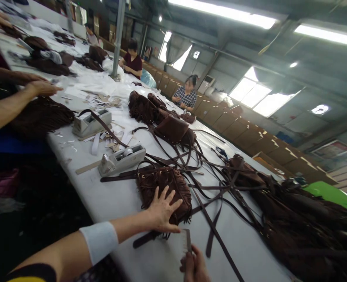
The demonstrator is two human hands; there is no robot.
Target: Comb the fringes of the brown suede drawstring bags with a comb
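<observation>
A dark brown fringed bag [161, 180] with metal eyelets lies on the pale table just ahead of me. My left hand [163, 211] rests on the bag, palm down, fingers spread. Below it, at the bottom of the view, my right hand [194, 265] is closed around a short, flat ruler [186, 239] with marks along one side. The ruler's upper end points toward the bag, close to my left thumb. Dark straps [211, 223] run over the table beside the bag.
Two tape dispensers [122, 159] [92, 122] stand left of the bag near paper scraps. More brown bags [173, 127] lie beyond, and a large dark heap [302, 223] fills the right. A co-worker's hand [42, 87] is at the left edge; other people sit across the table.
</observation>
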